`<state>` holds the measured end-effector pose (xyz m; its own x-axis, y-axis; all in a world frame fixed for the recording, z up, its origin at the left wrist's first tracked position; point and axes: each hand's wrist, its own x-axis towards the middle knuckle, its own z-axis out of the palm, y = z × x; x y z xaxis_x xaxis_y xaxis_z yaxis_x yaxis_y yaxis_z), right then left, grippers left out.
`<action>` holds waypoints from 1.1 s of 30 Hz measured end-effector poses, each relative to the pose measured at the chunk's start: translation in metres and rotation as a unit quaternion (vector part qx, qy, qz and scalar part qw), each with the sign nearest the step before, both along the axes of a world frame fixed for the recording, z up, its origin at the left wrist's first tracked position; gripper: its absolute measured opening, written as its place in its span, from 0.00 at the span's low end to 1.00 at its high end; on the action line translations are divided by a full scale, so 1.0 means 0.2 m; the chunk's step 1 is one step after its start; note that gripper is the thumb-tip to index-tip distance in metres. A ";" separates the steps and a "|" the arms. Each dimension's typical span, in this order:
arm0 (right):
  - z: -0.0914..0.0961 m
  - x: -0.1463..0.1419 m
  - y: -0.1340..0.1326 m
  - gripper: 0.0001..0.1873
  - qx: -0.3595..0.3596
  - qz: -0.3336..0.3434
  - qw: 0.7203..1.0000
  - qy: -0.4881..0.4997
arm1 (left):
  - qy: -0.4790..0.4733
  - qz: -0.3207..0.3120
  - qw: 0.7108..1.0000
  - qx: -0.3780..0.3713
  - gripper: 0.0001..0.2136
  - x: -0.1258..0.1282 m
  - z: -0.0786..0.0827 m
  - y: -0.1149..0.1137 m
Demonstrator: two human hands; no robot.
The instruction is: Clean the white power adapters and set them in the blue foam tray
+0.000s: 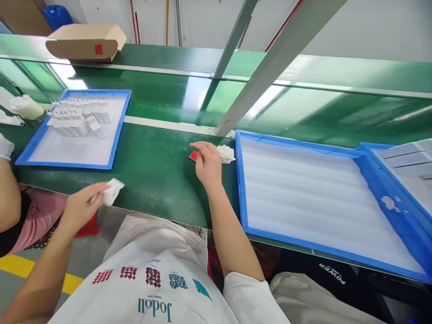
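My left hand (83,204) pinches a small white plastic block (113,192) between thumb and fingers, just over the front edge of the green bench. Over the bench, my right hand (208,163) has its fingers stretched out to the left, and I see nothing in them. Close beside that hand lies a heap of small white pieces (227,154), partly covered by it. A small red piece (193,155) shows at its other side.
At left, a blue tray (72,165) bears several white blocks with metal pins (79,117). A white-lined blue tray (239,180) stands at right, near a slanting metal post (251,99). Another person's arm (8,193) is at far left. A cardboard box (81,38) sits behind.
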<state>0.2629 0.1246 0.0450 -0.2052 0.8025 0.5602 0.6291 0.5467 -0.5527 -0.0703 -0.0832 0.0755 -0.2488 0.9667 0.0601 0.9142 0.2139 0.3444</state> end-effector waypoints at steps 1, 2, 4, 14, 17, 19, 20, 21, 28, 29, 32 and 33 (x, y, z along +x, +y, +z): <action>0.00 0.04 0.02 0.21 0.001 -0.018 1.000 0.022 | -0.001 -0.018 0.999 0.029 0.18 0.08 -0.02 0.16; -0.01 0.07 0.03 0.21 0.002 -0.039 0.998 0.047 | 0.000 -0.048 0.998 0.036 0.19 0.15 -0.04 0.32; -0.01 0.13 0.07 0.20 0.000 -0.086 0.992 0.097 | 0.023 -0.123 0.992 0.002 0.21 0.31 -0.09 0.62; 0.11 0.26 -0.27 0.13 -0.035 -0.094 0.951 0.291 | -0.116 -0.746 0.655 -0.025 0.13 1.11 -0.24 0.32; 0.07 0.31 -0.53 0.16 -0.103 -0.053 0.964 0.239 | -0.160 -0.709 0.687 -0.008 0.15 1.06 -0.18 0.27; 0.00 0.28 -0.68 0.18 -0.153 0.022 0.966 0.209 | -0.237 -0.581 0.779 -0.002 0.13 0.97 -0.13 0.38; -0.04 0.25 -0.74 0.21 -0.169 0.057 0.964 0.195 | -0.278 -0.500 0.820 -0.013 0.12 0.92 -0.11 0.45; -0.07 0.21 -0.79 0.22 -0.186 0.081 0.963 0.178 | -0.319 -0.420 0.850 -0.022 0.11 0.87 -0.09 0.53; -0.15 0.22 -0.89 0.15 -0.185 0.020 0.973 0.139 | -0.134 -0.102 0.980 0.105 0.16 0.41 -0.01 0.97; -0.15 0.26 -0.88 0.17 -0.164 -0.006 0.978 0.127 | -0.060 -0.096 0.989 0.094 0.18 0.35 0.00 1.03; -0.16 0.36 -0.83 0.22 -0.120 -0.055 0.989 0.071 | 0.003 -0.100 0.993 0.055 0.20 0.27 -0.03 1.17; -0.17 0.37 -0.82 0.21 -0.118 -0.058 0.989 0.062 | 0.008 -0.108 0.993 0.044 0.20 0.29 -0.05 1.19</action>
